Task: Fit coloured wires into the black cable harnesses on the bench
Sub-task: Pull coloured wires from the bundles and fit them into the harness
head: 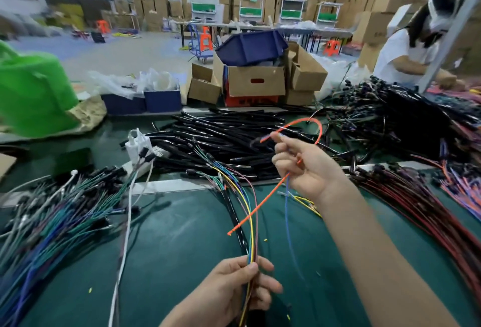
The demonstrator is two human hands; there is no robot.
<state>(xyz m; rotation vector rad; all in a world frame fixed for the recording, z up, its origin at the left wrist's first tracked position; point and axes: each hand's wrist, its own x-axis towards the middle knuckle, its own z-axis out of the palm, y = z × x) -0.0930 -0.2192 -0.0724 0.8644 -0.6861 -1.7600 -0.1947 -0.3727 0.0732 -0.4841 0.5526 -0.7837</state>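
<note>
Pinching the orange wire [260,203] and a blue wire [286,212] in the curled fingers [281,149] of the right hand [304,168], raised above the bench [182,248]; looping the orange one up over the hand and down across the bundle of coloured wires [250,248]; gripping that bundle, along with a black harness [231,207], between thumb and fingers of the left hand [242,285], low and close to the body. Probably picking out the next wire to fit; best to slide the pinch toward the free orange tip, steady the bundle, feed straight without kinking; keep the blue strand clear. Beyond, more black harnesses [226,139] heaped mid-bench, well apart from both hands.
</note>
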